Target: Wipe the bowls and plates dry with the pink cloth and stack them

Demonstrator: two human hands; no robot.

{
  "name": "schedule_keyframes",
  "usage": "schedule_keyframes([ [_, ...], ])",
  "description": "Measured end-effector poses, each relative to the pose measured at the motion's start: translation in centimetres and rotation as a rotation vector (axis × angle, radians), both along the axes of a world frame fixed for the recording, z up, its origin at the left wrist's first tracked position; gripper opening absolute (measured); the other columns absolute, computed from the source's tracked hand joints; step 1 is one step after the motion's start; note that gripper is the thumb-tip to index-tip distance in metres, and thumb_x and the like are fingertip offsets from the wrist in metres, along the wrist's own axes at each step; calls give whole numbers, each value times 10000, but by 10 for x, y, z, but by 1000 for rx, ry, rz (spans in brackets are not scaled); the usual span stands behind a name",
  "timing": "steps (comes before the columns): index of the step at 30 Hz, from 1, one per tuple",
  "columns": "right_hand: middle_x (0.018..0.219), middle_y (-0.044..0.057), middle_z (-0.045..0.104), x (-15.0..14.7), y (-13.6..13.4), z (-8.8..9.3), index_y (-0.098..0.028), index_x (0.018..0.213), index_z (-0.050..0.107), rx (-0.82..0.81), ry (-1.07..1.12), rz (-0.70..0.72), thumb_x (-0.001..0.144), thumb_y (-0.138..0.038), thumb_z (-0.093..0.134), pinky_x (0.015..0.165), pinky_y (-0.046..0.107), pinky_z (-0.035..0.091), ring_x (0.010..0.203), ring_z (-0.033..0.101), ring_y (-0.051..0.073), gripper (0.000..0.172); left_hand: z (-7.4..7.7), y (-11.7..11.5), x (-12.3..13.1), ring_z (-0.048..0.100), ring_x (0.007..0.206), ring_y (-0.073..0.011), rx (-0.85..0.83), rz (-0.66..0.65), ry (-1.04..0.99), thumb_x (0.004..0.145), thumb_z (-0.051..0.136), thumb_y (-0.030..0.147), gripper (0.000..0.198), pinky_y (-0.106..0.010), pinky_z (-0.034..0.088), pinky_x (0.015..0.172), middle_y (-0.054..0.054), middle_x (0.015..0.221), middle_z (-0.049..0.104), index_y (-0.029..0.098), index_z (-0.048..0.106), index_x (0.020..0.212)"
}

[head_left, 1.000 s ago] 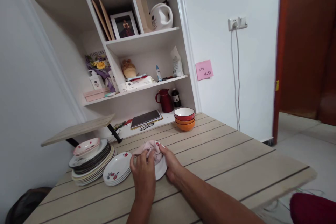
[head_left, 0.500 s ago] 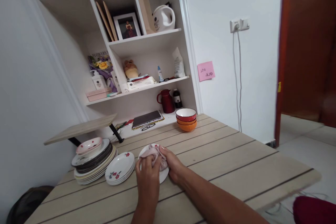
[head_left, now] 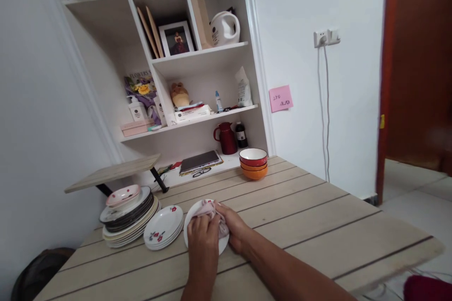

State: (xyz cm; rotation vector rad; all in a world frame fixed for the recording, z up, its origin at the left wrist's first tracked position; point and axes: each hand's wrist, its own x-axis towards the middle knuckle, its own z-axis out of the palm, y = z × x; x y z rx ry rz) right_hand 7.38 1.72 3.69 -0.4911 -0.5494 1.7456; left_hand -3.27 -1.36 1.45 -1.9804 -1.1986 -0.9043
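Note:
A white plate (head_left: 223, 244) with a red floral print is tilted a little in front of me, over the wooden table. My right hand (head_left: 236, 228) grips its right edge, thumb along the upper rim. Bunched on the plate's face is a pale pink cloth (head_left: 221, 228), which my left hand (head_left: 202, 240) presses down with curled fingers. The cloth and both hands cover most of the plate's middle. Just left of it sits a short stack of matching flowered plates (head_left: 165, 223).
A taller stack of mixed plates (head_left: 123, 218), topped by a pink-rimmed bowl (head_left: 123, 194), stands farther left near a small raised wooden shelf (head_left: 113, 171). Nested red and orange bowls (head_left: 253, 169) rest at the table's back. Behind are a laptop (head_left: 200, 161) and a dark red jug (head_left: 226, 138).
The whole view has shifted slightly right and down. My left hand has shifted slightly with the cloth across the plate, and my right hand keeps its hold on the rim.

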Motion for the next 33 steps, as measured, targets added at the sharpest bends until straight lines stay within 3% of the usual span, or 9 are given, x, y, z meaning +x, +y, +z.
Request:
schedule_keyframes([
  [4,731,26,747,-5,1,-1,-144,889,677,12,21,-45,751,-349,771,649,257,517,649,682,171,264,9,-3,-2,578,958,-255,-42,203,-35,916,536,135,316,-439,395,915,-65,959,647,251,676,1175],
  [6,708,16,741,-2,6,-3,-159,901,661,-16,31,-71,772,-381,752,654,276,525,636,682,179,272,10,-6,-2,585,947,-251,-63,241,-32,922,518,120,314,-426,401,887,-68,956,655,220,671,1177],
  [8,694,12,736,2,9,-4,-166,905,648,-45,41,-83,798,-414,726,655,285,529,623,681,181,281,9,-9,-1,593,933,-243,-63,210,-18,922,515,114,284,-407,404,869,-65,942,662,208,688,1127],
  [14,670,33,725,5,5,-4,-149,825,648,-66,27,2,812,-403,712,588,263,510,582,667,173,262,4,-13,5,598,880,-207,-49,-69,15,901,538,105,278,-368,419,877,-40,884,651,218,694,1102],
  [16,654,33,720,1,1,-4,-135,818,658,-49,11,38,793,-358,737,567,248,499,566,657,164,238,5,-11,5,593,872,-206,-40,-74,-13,887,562,106,265,-377,416,896,-36,872,646,219,702,1082],
  [23,703,35,752,-5,2,-4,-156,882,659,-48,-5,-28,844,-353,686,639,286,540,615,692,188,202,12,-10,-4,593,917,-259,-71,290,-116,903,548,124,299,-427,398,848,-64,930,658,232,691,1142],
  [26,713,57,756,2,4,-2,-153,901,656,-94,20,-46,894,-394,612,680,321,554,653,713,215,246,7,-16,-2,602,903,-251,-76,223,-87,890,547,96,274,-406,401,821,-66,927,671,211,705,1082],
  [30,714,95,750,8,1,1,-129,844,656,-168,43,122,909,-485,568,678,319,552,681,722,230,372,-4,-25,7,603,908,-231,-55,18,-50,859,555,63,313,-388,412,835,-58,948,675,215,695,1093],
  [33,678,64,737,2,-5,-1,-131,822,654,-76,-11,190,859,-425,663,619,268,527,616,695,190,297,-4,-25,8,599,892,-219,-66,-18,-82,858,561,70,316,-378,423,834,-52,918,662,224,698,1097],
])
